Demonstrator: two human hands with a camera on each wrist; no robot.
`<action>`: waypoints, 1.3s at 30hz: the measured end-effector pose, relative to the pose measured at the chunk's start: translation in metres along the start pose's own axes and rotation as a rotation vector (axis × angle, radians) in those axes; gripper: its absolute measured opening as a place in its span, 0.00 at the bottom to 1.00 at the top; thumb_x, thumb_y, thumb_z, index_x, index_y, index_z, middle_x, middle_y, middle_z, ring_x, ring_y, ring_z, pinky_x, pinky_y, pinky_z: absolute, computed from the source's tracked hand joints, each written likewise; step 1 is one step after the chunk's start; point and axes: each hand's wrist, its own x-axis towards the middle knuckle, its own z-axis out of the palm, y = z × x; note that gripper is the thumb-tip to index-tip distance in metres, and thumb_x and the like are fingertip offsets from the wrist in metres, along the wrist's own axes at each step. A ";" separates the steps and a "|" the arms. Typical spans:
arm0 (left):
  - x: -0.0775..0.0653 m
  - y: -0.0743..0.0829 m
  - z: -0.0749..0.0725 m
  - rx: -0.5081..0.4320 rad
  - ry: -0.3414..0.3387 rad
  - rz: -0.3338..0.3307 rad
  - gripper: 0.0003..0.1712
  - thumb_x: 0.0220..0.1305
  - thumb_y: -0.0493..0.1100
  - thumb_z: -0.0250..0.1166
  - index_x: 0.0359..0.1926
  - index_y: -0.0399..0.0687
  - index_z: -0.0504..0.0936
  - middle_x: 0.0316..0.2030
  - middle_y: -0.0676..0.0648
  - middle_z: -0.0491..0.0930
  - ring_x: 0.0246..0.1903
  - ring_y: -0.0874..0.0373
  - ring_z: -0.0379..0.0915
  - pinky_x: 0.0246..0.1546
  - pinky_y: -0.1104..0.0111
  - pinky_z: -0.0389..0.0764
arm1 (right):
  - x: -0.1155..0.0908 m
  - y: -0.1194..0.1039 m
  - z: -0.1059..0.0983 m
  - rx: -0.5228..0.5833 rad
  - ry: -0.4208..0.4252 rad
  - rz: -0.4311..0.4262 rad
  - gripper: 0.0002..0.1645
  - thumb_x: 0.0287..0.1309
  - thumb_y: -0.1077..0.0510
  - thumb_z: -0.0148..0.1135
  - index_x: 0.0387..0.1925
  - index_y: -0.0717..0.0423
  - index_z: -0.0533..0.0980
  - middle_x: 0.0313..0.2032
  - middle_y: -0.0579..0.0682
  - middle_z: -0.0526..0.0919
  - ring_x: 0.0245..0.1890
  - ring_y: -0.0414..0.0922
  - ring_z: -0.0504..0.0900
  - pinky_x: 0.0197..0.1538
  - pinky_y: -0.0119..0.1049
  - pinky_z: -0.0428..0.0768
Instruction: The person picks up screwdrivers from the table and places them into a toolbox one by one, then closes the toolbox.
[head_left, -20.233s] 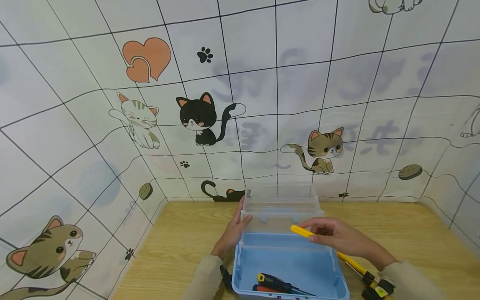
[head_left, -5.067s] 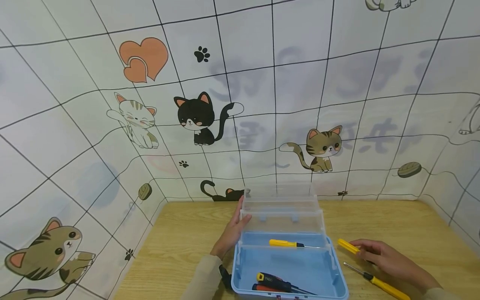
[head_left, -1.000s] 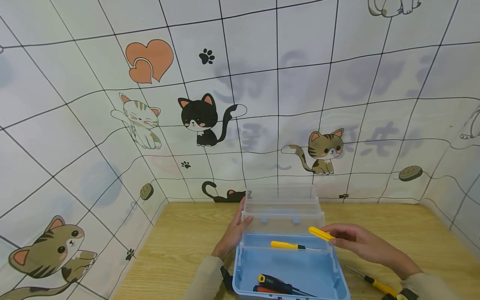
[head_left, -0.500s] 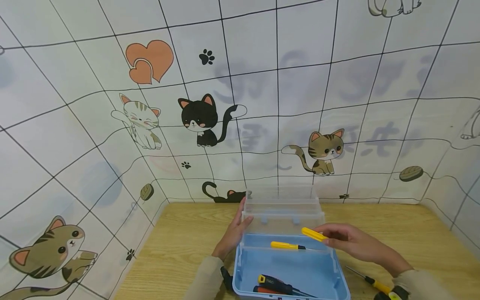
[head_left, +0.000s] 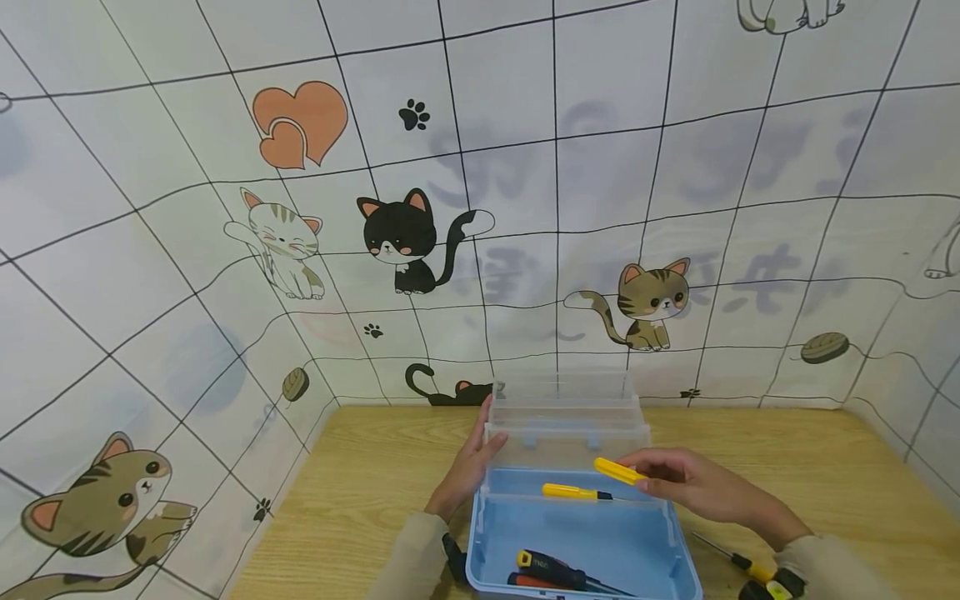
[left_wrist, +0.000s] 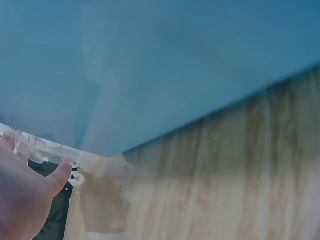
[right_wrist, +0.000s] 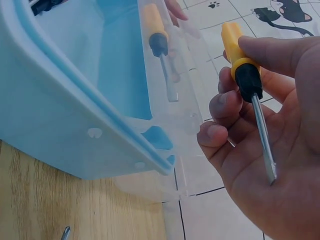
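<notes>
Has carried the yellow screwdriver (head_left: 621, 472) slightly farther left with the right hand (head_left: 693, 485) since half a second ago, in over the rear of the blue box (head_left: 630, 533); five seconds ago, held it out past the box's right wall. Still holds the left edge of the clear lid (head_left: 570, 412) with the left hand (head_left: 465, 468), with the thumb in front and fingers behind, and shows no clear shift there.

Pinches the yellow handle between right thumb and curled fingers. In the right wrist view, runs the shaft back towards the palm; cannot tell whether the tip touches skin.

Turns, by judgement, on one relation: held tool against second yellow screwdriver (head_left: 573, 492), lying at the rear of the box beside the clear plastic. Has both long axes running roughly left to right, both handles leading left, but with the held handle more tilted in the head view. Sits to the right of the lying handle and seemingly above it, apart from it. Keeps the right hand nearer the lying shaft, and the left well off to the side at the lid
</notes>
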 end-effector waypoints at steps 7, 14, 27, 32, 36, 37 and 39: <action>-0.001 0.000 0.000 0.003 -0.001 0.005 0.38 0.74 0.60 0.51 0.73 0.93 0.39 0.79 0.56 0.39 0.76 0.40 0.38 0.64 0.32 0.57 | 0.003 -0.004 -0.002 -0.007 -0.026 0.004 0.19 0.74 0.62 0.50 0.62 0.62 0.73 0.40 0.59 0.80 0.36 0.47 0.77 0.36 0.35 0.79; 0.000 -0.001 -0.001 0.016 0.004 0.004 0.38 0.74 0.60 0.51 0.73 0.93 0.39 0.79 0.56 0.38 0.77 0.41 0.37 0.64 0.32 0.56 | 0.007 -0.007 -0.001 -0.031 -0.023 -0.013 0.19 0.73 0.62 0.51 0.62 0.61 0.73 0.41 0.59 0.80 0.37 0.46 0.77 0.36 0.35 0.80; 0.000 -0.003 -0.001 0.011 0.000 0.007 0.38 0.74 0.61 0.51 0.73 0.93 0.38 0.79 0.56 0.37 0.77 0.42 0.37 0.66 0.33 0.55 | 0.019 -0.009 0.004 -0.062 -0.037 -0.006 0.20 0.72 0.60 0.53 0.62 0.59 0.74 0.43 0.58 0.80 0.38 0.39 0.76 0.36 0.32 0.79; 0.001 -0.002 0.000 0.004 0.003 -0.002 0.38 0.74 0.61 0.51 0.73 0.93 0.39 0.79 0.54 0.38 0.76 0.41 0.40 0.65 0.34 0.57 | 0.023 -0.009 0.007 -0.067 -0.054 -0.017 0.20 0.72 0.59 0.53 0.62 0.60 0.73 0.41 0.58 0.80 0.36 0.37 0.75 0.34 0.32 0.77; 0.001 -0.002 0.000 0.006 0.006 -0.010 0.38 0.74 0.61 0.51 0.73 0.93 0.39 0.79 0.54 0.38 0.76 0.40 0.41 0.64 0.33 0.58 | 0.027 -0.009 0.009 -0.073 -0.055 -0.017 0.20 0.72 0.58 0.54 0.62 0.60 0.74 0.39 0.57 0.80 0.35 0.36 0.75 0.32 0.32 0.76; 0.001 -0.002 -0.001 0.005 0.006 -0.009 0.38 0.74 0.61 0.51 0.73 0.92 0.38 0.79 0.54 0.38 0.76 0.39 0.41 0.64 0.33 0.58 | 0.028 -0.008 0.009 -0.070 -0.059 -0.019 0.20 0.72 0.59 0.54 0.61 0.60 0.74 0.39 0.57 0.80 0.35 0.37 0.75 0.32 0.32 0.76; 0.000 -0.002 -0.001 0.003 0.007 -0.012 0.39 0.74 0.61 0.51 0.73 0.91 0.38 0.79 0.53 0.38 0.76 0.39 0.42 0.64 0.34 0.59 | 0.030 -0.007 0.011 -0.065 -0.067 -0.028 0.19 0.72 0.59 0.55 0.60 0.59 0.75 0.38 0.58 0.80 0.34 0.37 0.75 0.32 0.31 0.76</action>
